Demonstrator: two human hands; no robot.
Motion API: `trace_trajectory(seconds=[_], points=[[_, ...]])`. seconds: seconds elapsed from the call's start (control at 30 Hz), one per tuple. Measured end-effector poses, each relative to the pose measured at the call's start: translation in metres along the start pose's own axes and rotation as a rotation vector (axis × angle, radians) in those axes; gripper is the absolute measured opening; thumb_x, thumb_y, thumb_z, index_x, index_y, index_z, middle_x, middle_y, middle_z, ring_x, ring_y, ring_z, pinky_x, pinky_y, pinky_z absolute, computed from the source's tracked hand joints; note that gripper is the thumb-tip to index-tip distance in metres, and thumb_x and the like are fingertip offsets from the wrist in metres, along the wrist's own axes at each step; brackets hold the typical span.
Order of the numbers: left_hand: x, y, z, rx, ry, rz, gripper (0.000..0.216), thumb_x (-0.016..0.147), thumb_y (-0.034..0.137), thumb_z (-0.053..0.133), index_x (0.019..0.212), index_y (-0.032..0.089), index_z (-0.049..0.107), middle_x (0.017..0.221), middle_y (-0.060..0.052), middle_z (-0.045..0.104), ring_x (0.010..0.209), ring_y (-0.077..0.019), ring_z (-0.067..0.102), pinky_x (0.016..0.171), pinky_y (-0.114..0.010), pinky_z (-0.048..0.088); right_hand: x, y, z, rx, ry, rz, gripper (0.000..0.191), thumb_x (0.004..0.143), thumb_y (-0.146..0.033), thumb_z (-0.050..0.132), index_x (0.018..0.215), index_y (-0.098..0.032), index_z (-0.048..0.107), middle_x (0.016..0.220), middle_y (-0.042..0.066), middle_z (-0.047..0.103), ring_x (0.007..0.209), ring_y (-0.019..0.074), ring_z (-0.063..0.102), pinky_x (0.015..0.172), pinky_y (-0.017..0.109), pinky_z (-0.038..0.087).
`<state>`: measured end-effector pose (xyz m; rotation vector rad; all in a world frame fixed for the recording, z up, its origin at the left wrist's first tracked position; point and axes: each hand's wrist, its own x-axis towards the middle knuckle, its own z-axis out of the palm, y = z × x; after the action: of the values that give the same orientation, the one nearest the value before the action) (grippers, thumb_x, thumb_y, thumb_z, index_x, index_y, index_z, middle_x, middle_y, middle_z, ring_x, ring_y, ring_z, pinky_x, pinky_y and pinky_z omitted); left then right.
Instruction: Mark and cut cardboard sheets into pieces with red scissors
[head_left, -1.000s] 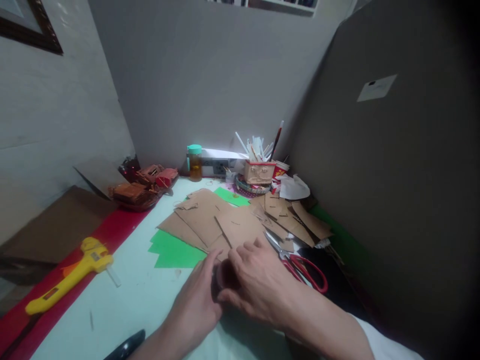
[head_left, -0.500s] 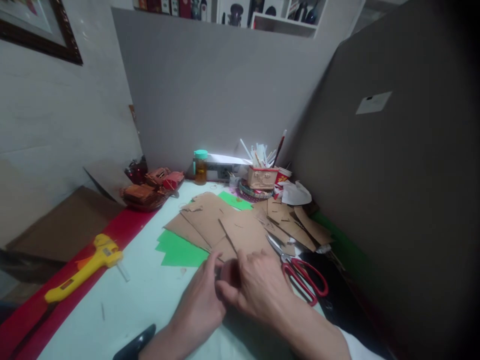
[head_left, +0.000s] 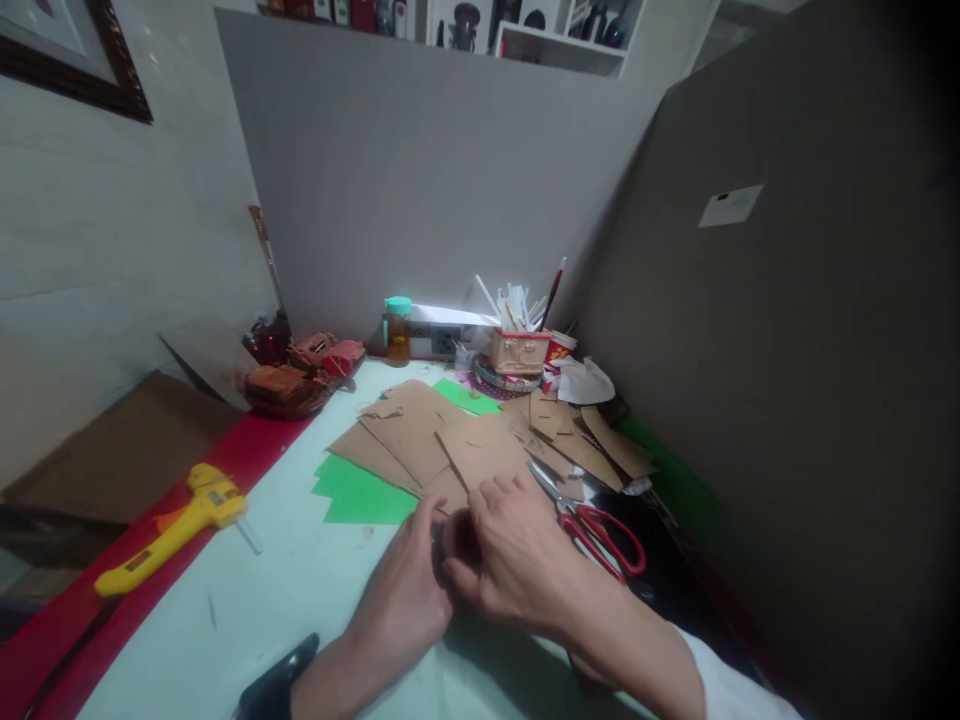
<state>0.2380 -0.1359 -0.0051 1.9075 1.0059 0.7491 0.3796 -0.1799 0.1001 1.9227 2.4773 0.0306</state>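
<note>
Near the front edge of the pale table (head_left: 285, 590), both hands meet over a small dark piece (head_left: 450, 540) that is mostly hidden between them; what it is cannot be told. Just short of the cardboard stack (head_left: 442, 440), the left hand (head_left: 405, 600) lies with its thumb stretched forward along the piece and its other fingers curled under, out of sight; the right hand (head_left: 510, 560) covers the piece from the other side, its fingers (head_left: 499, 495) bent narrow and close together, their tips touching the near edge of the stack; whether either hand truly grips the piece cannot be told.

Under the near left corner of the cardboard stack a green sheet (head_left: 360, 495) shows, flat on the table; just right of the stack lie red-handled scissors (head_left: 600, 535), blades pointing toward the stack, handles beside the right wrist; well left of the stack a yellow glue gun (head_left: 176, 530) rests on a red strip (head_left: 247, 450), its nozzle turned toward the stack; beyond the stack stands a jar with a teal lid (head_left: 397, 330); to the right of that jar sits a small box of sticks and brushes (head_left: 519, 345); left of the stack's far end a dark bowl (head_left: 289, 385) holds reddish-brown pieces; a grey board (head_left: 420, 170) rises behind the jar.
</note>
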Motion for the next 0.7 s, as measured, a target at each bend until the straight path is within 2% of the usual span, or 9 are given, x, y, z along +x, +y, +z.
trace_trajectory(seconds=[0.2, 0.37, 0.5, 0.6, 0.7], points=[[-0.002, -0.003, 0.001, -0.014, 0.008, 0.025, 0.057, 0.081, 0.015, 0.062, 0.133, 0.017, 0.040, 0.114, -0.010, 0.062, 0.107, -0.0285, 0.061, 0.094, -0.050, 0.048, 0.001, -0.003, 0.006, 0.035, 0.025, 0.069, 0.035, 0.086, -0.044, 0.056, 0.092, -0.011, 0.067, 0.086, 0.016, 0.069, 0.085, 0.0322, 0.063, 0.080, 0.043, 0.041], [0.001, 0.006, -0.005, -0.065, 0.044, 0.012, 0.068, 0.075, 0.013, 0.063, 0.138, 0.020, 0.038, 0.116, -0.011, 0.062, 0.104, -0.0269, 0.061, 0.090, -0.045, 0.048, 0.006, 0.009, -0.007, 0.070, 0.027, 0.066, 0.033, 0.083, -0.044, 0.059, 0.086, -0.011, 0.066, 0.083, 0.016, 0.069, 0.079, 0.0311, 0.063, 0.073, 0.040, 0.041], [0.003, 0.021, -0.030, -0.150, 0.161, 0.006, 0.069, 0.080, 0.027, 0.067, 0.142, 0.030, 0.036, 0.122, -0.006, 0.060, 0.098, -0.0216, 0.056, 0.090, -0.040, 0.045, 0.019, 0.026, -0.034, 0.180, 0.030, 0.067, 0.037, 0.087, -0.050, 0.056, 0.081, -0.014, 0.064, 0.076, 0.011, 0.067, 0.067, 0.0226, 0.060, 0.058, 0.031, 0.035], [-0.003, 0.034, -0.054, -0.258, 0.305, -0.033, 0.055, 0.088, 0.041, 0.063, 0.137, 0.032, 0.040, 0.131, -0.004, 0.053, 0.101, -0.0189, 0.053, 0.096, -0.037, 0.042, 0.034, 0.045, -0.055, 0.321, -0.010, 0.056, 0.044, 0.091, -0.058, 0.054, 0.082, -0.016, 0.064, 0.076, 0.006, 0.067, 0.065, 0.0178, 0.059, 0.056, 0.028, 0.035], [-0.017, 0.040, -0.070, -0.374, 0.419, -0.110, 0.042, 0.090, 0.050, 0.059, 0.123, 0.027, 0.049, 0.111, -0.003, 0.057, 0.104, -0.0179, 0.054, 0.090, -0.027, 0.045, 0.052, 0.064, -0.068, 0.438, -0.036, 0.048, 0.052, 0.092, -0.065, 0.051, 0.083, -0.016, 0.065, 0.077, 0.003, 0.067, 0.067, 0.0163, 0.059, 0.058, 0.027, 0.038]])
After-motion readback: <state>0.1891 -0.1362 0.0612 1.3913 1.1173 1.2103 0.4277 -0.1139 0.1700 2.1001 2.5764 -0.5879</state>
